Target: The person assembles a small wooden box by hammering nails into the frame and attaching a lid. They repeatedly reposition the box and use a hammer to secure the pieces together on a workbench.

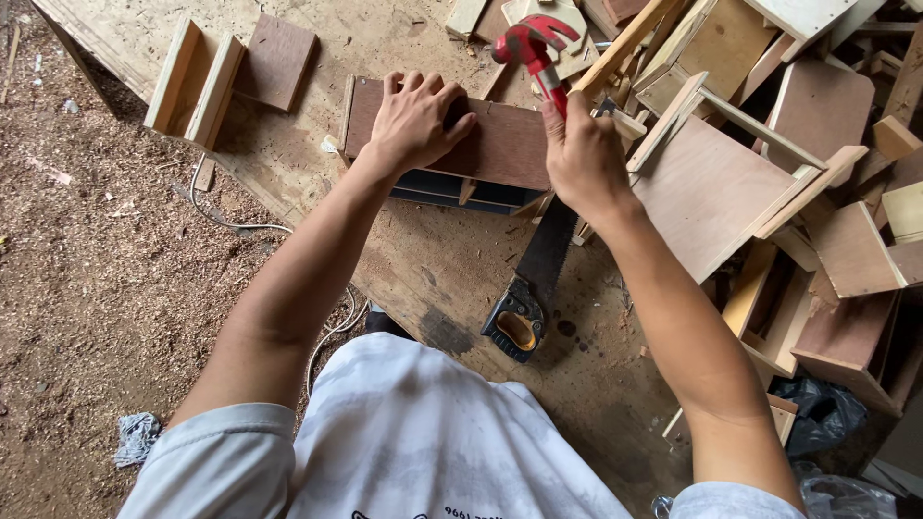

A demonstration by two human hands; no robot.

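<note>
so we press our left hand [415, 120], fingers spread flat, on top of the brown plywood box [500, 144] at the middle of the workbench [433, 269], holding it down. our right hand [584, 154] is closed tight around the red claw hammer [532, 50], head raised just above the box's far edge. the box looks largely assembled, panels joined; nailing seems under way. a handsaw [534, 288] lies just below it, offcuts [769, 144] piled to the right.
</note>
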